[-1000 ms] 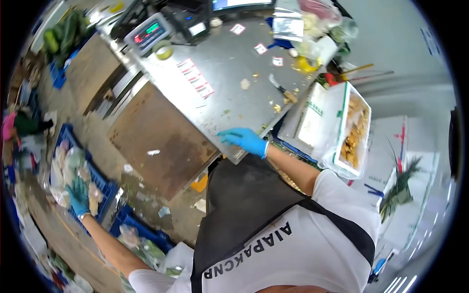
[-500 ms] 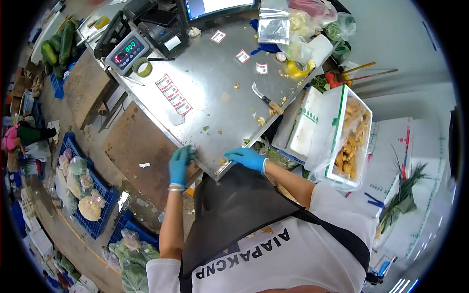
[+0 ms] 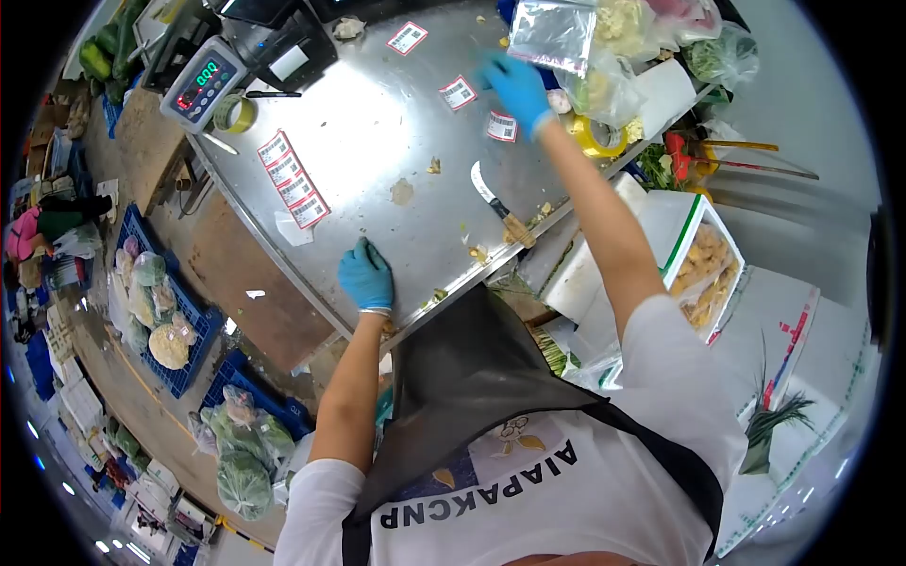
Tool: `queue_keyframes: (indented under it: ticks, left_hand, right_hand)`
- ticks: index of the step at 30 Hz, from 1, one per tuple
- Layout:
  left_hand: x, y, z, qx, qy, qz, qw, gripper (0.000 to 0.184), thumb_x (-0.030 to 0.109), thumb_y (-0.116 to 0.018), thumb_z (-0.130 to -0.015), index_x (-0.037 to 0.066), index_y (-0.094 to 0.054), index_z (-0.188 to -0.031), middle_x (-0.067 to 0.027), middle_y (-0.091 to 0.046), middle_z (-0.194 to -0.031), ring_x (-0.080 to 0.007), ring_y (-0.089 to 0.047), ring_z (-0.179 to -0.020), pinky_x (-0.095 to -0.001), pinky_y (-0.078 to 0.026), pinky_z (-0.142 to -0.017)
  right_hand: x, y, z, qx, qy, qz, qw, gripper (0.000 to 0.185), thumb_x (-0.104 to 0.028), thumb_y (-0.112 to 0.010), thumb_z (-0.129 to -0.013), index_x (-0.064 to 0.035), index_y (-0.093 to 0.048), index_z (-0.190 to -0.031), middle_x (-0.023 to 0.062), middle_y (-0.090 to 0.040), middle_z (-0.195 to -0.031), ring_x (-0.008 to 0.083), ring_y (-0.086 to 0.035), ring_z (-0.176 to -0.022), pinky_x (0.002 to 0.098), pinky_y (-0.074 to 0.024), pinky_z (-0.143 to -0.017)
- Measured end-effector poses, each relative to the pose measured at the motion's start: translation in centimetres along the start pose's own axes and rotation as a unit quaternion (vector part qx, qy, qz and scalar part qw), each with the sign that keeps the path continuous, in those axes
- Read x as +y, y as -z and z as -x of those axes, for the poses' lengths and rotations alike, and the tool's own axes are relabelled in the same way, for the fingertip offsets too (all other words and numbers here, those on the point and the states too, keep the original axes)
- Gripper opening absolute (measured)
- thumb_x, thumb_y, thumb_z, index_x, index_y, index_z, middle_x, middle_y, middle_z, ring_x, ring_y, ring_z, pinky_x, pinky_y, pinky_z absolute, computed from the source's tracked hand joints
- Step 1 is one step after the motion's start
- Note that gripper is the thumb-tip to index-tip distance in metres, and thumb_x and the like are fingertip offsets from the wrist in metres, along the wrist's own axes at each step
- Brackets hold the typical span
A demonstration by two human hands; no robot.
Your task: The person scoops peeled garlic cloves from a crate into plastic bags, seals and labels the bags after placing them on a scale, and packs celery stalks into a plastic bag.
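My left hand (image 3: 365, 276), in a blue glove, lies on the metal table (image 3: 377, 198) near its front corner, fingers loosely extended and holding nothing. My right hand (image 3: 519, 87), gloved too, is stretched over the far right part of the table, fingers apart and a little blurred. It is just left of a stack of clear plastic bags (image 3: 551, 36); whether the fingertips touch anything I cannot tell. Below that hand lie barcode labels, one (image 3: 501, 126) close to the wrist. A curved knife (image 3: 500, 203) with a wooden handle rests near the right edge.
At the left stands a scale display (image 3: 201, 85) reading 0.00, beside a tape roll (image 3: 234, 114). A label strip (image 3: 293, 179) lies on the table. Yellow tape (image 3: 600, 139) and bagged vegetables (image 3: 613, 85) sit at the right. A foam box of ginger-like roots (image 3: 706, 274) stands beyond the edge.
My right hand has left the table's front edge and reached forward to the plastic bags. My left hand has moved from the corner onto the tabletop. The view has shifted forward.
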State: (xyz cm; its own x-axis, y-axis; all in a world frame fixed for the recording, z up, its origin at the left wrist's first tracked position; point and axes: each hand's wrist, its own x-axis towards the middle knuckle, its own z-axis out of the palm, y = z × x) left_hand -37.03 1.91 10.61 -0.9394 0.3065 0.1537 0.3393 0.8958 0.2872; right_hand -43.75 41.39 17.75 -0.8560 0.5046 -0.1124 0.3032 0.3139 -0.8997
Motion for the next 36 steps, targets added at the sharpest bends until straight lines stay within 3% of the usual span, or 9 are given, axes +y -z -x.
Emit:
queue_keyframes:
  ticks: [4,9,10,15,25,30,32,34,36]
  left_hand:
    - [0.4,0.1,-0.2,-0.006,0.011,0.007,1.000,0.016,0.014,-0.055,-0.087,0.008,-0.063,-0.099,-0.0149,-0.057,-0.078,-0.0334,-0.054,-0.071,-0.0435,-0.043,-0.063]
    - [0.4,-0.3,-0.4,-0.002,0.010,0.002,1.000,0.015,0.014,-0.056,-0.086,0.008,-0.064,-0.097,-0.0151,-0.057,-0.077,-0.0334,-0.055,-0.071,-0.0436,-0.043,-0.062]
    - [0.6,0.0,-0.5,-0.014,0.018,-0.002,1.000,0.015,0.014,-0.056,-0.086,0.008,-0.064,-0.097,-0.0151,-0.057,-0.077,-0.0335,-0.055,-0.071,-0.0438,-0.043,-0.062]
    - [0.6,0.0,-0.5,-0.014,0.019,-0.003,1.000,0.016,0.014,-0.056,-0.086,0.007,-0.065,-0.096,-0.0150,-0.057,-0.074,-0.0337,-0.055,-0.069,-0.0444,-0.043,-0.062]
    - [0.0,-0.1,-0.1,0.009,0.002,0.004,1.000,0.015,0.014,-0.056,-0.086,0.008,-0.064,-0.096,-0.0135,-0.057,-0.075,-0.0312,-0.054,-0.069,-0.0435,-0.043,-0.060]
    - [0.1,0.1,0.0,0.029,-0.009,0.011,0.999,0.014,0.014,-0.056,-0.086,0.007,-0.064,-0.096,-0.0131,-0.056,-0.074,-0.0310,-0.055,-0.068,-0.0425,-0.043,-0.059]
    - [-0.4,-0.4,0.3,0.047,-0.018,0.012,0.999,0.014,0.014,-0.057,-0.087,0.008,-0.064,-0.097,-0.0132,-0.056,-0.075,-0.0313,-0.055,-0.068,-0.0426,-0.044,-0.060]
    - [0.0,0.1,0.3,0.018,-0.001,0.016,1.000,0.015,0.014,-0.056,-0.087,0.008,-0.064,-0.098,-0.0135,-0.057,-0.077,-0.0315,-0.055,-0.069,-0.0426,-0.044,-0.061]
    - [-0.1,0.3,0.3,0.009,0.006,0.024,1.000,0.015,0.014,-0.056,-0.087,0.008,-0.064,-0.099,-0.0140,-0.058,-0.079,-0.0319,-0.055,-0.070,-0.0427,-0.044,-0.062]
  right_hand:
    - [2.4,-5.1,-12.8,-0.001,0.189,0.236,0.953,0.037,-0.021,-0.048,-0.089,-0.0142,-0.058,-0.124,0.0122,-0.058,-0.124,0.0282,-0.060,-0.105,0.0375,-0.0425,-0.095]
    - [1.5,-11.6,-16.7,-0.074,0.203,0.476,0.853,0.039,-0.025,-0.045,-0.090,0.0013,-0.062,-0.113,0.0248,-0.058,-0.121,0.0362,-0.054,-0.116,0.0427,-0.0386,-0.103]
    - [2.1,-13.2,-15.8,-0.028,0.193,0.525,0.829,0.035,-0.018,-0.047,-0.088,-0.0136,-0.060,-0.120,0.0102,-0.058,-0.124,0.0274,-0.059,-0.107,0.0411,-0.0411,-0.095]
    - [0.3,-16.9,-7.1,-0.046,0.312,0.488,0.814,0.026,-0.019,-0.052,-0.084,-0.0093,-0.063,-0.105,0.0105,-0.062,-0.108,0.0264,-0.061,-0.096,0.0402,-0.0429,-0.084]
    - [-3.0,-19.2,12.5,-0.140,0.248,0.433,0.855,0.041,-0.011,-0.053,-0.081,-0.0095,-0.055,-0.121,0.0094,-0.059,-0.103,0.0243,-0.058,-0.090,0.0346,-0.0449,-0.079]
    - [-0.3,-10.1,12.4,0.033,0.124,0.166,0.978,0.032,-0.010,-0.048,-0.087,-0.0073,-0.061,-0.116,0.0144,-0.063,-0.097,0.0339,-0.060,-0.083,0.0387,-0.0493,-0.072]
    - [1.9,-4.9,12.4,0.172,0.084,0.356,0.914,0.028,-0.024,-0.053,-0.090,-0.0045,-0.059,-0.109,0.0177,-0.062,-0.098,0.0347,-0.059,-0.083,0.0423,-0.0478,-0.073]
    - [0.4,-0.5,11.4,0.257,-0.110,0.082,0.957,0.052,-0.034,-0.058,-0.086,-0.0052,-0.050,-0.128,0.0203,-0.061,-0.108,0.0354,-0.060,-0.092,0.0447,-0.0468,-0.081]
    - [3.8,-0.1,9.2,0.274,-0.097,0.169,0.942,0.058,-0.036,-0.061,-0.085,-0.0064,-0.047,-0.133,0.0208,-0.061,-0.111,0.0322,-0.060,-0.096,0.0413,-0.0468,-0.084]
